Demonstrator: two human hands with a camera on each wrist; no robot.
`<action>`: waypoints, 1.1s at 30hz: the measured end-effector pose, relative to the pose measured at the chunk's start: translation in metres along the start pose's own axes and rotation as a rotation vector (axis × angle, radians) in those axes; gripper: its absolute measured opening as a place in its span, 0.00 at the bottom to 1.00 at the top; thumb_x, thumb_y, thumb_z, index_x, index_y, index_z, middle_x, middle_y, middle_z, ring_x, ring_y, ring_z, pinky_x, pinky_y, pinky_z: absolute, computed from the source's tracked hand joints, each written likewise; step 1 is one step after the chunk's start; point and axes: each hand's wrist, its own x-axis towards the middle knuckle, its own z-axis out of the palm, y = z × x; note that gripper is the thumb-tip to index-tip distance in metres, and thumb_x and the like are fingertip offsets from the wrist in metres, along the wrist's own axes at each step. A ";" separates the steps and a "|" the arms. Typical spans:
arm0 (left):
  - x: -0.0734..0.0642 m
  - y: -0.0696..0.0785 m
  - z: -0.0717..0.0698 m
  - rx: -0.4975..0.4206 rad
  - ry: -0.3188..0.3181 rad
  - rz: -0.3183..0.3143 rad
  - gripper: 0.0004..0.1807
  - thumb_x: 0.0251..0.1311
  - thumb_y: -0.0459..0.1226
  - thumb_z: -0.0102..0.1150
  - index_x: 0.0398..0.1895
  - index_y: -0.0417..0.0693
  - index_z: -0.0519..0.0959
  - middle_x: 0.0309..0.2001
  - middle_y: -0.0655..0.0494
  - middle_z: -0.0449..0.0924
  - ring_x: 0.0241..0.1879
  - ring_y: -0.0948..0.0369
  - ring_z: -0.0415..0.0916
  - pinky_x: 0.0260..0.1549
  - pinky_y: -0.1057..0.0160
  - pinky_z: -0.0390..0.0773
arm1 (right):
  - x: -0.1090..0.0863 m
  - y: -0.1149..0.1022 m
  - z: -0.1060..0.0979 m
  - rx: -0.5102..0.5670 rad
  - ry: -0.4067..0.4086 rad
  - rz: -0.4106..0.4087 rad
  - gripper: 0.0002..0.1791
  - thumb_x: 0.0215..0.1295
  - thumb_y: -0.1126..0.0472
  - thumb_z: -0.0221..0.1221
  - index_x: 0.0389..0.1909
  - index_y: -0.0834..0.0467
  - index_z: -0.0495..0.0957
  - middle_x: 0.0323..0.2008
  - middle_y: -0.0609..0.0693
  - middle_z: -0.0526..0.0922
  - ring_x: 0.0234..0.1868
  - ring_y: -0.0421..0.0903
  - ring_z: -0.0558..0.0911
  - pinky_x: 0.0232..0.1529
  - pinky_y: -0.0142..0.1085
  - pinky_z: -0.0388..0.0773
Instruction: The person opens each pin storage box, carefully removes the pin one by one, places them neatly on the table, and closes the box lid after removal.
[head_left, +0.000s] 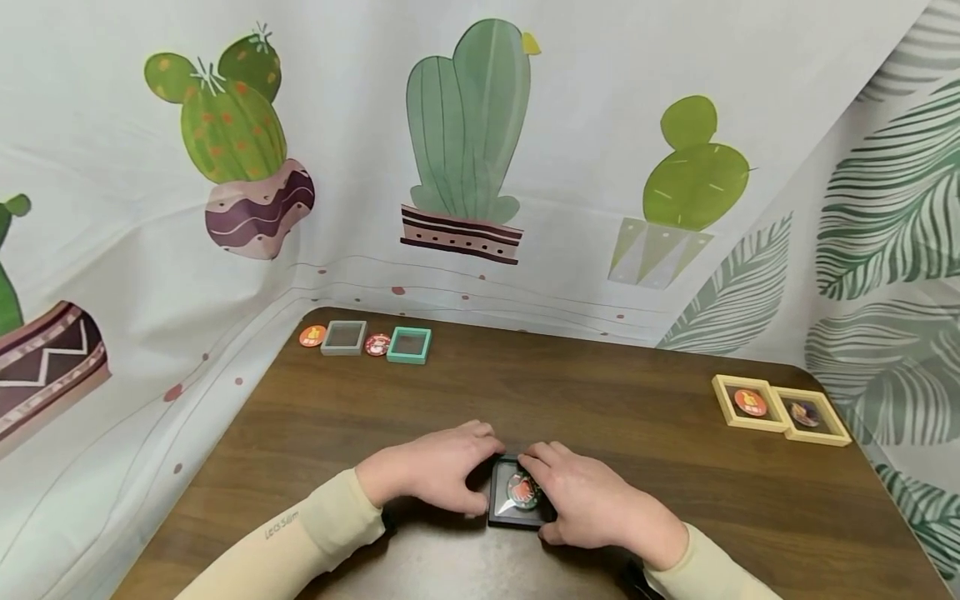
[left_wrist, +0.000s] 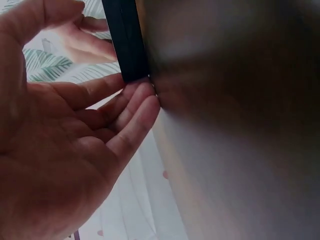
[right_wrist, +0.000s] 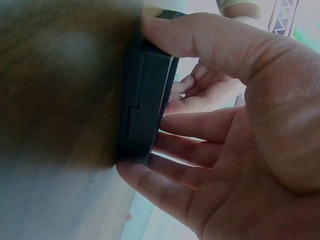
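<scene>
A black square display frame [head_left: 514,524] with a clear window lies on the table in front of me. Through its window shows a round badge [head_left: 522,491] with a red design and a dark green rim, partly covered by my fingers. My right hand [head_left: 592,500] grips the frame, its thumb on the near edge and its fingers at the far edge, as the right wrist view shows too. On the other side, my left hand [head_left: 438,467] touches the frame's far left corner with its fingertips. The left thumb stands apart from the frame in the left wrist view.
On the brown wooden table [head_left: 570,375], a round orange badge [head_left: 312,336], a grey frame [head_left: 341,351], a round red badge [head_left: 377,344] and a teal frame [head_left: 407,360] line the far left. Two pale yellow frames [head_left: 756,425] with round badges inside adjoin at the right.
</scene>
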 end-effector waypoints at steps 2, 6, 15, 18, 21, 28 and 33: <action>0.000 0.003 0.003 0.046 -0.002 0.008 0.35 0.56 0.49 0.74 0.65 0.41 0.82 0.51 0.58 0.76 0.53 0.62 0.73 0.61 0.64 0.77 | 0.000 0.000 0.000 0.000 0.004 -0.002 0.48 0.49 0.53 0.82 0.71 0.68 0.78 0.65 0.55 0.80 0.64 0.52 0.80 0.57 0.44 0.86; -0.001 0.011 0.011 0.177 0.004 0.020 0.43 0.55 0.59 0.77 0.66 0.39 0.80 0.52 0.57 0.75 0.52 0.62 0.70 0.55 0.65 0.79 | 0.001 0.000 0.001 0.008 -0.001 0.006 0.48 0.48 0.53 0.82 0.71 0.68 0.77 0.65 0.55 0.80 0.64 0.52 0.80 0.58 0.44 0.85; 0.000 0.028 0.021 0.379 0.021 -0.040 0.51 0.54 0.66 0.75 0.68 0.36 0.79 0.54 0.51 0.77 0.52 0.58 0.71 0.52 0.63 0.82 | 0.003 -0.002 0.001 0.013 -0.015 0.024 0.48 0.47 0.53 0.82 0.71 0.67 0.78 0.63 0.54 0.80 0.63 0.51 0.80 0.57 0.44 0.85; 0.001 0.033 0.021 0.432 0.030 -0.050 0.49 0.53 0.65 0.75 0.66 0.36 0.80 0.51 0.51 0.77 0.51 0.58 0.71 0.51 0.63 0.82 | 0.003 -0.003 0.002 0.001 -0.005 0.022 0.48 0.46 0.53 0.82 0.70 0.68 0.78 0.62 0.54 0.81 0.62 0.51 0.80 0.57 0.44 0.86; 0.001 0.038 0.021 0.481 0.053 -0.054 0.48 0.48 0.65 0.75 0.61 0.37 0.82 0.48 0.53 0.76 0.48 0.58 0.71 0.48 0.63 0.83 | 0.003 -0.004 0.002 -0.018 0.005 0.017 0.48 0.45 0.53 0.81 0.69 0.68 0.78 0.61 0.54 0.81 0.60 0.51 0.81 0.56 0.44 0.86; 0.002 0.042 0.024 0.551 0.056 -0.080 0.47 0.45 0.68 0.74 0.57 0.39 0.84 0.45 0.54 0.77 0.47 0.58 0.72 0.43 0.63 0.83 | 0.005 -0.006 0.004 -0.055 0.017 0.007 0.48 0.43 0.52 0.82 0.68 0.67 0.80 0.60 0.53 0.82 0.59 0.51 0.83 0.55 0.44 0.87; 0.003 0.044 0.024 0.583 0.053 -0.076 0.46 0.45 0.69 0.73 0.55 0.41 0.85 0.44 0.55 0.77 0.47 0.58 0.72 0.42 0.64 0.83 | 0.005 -0.008 0.006 -0.097 0.027 -0.007 0.49 0.43 0.50 0.82 0.67 0.68 0.80 0.60 0.54 0.83 0.58 0.51 0.84 0.53 0.44 0.87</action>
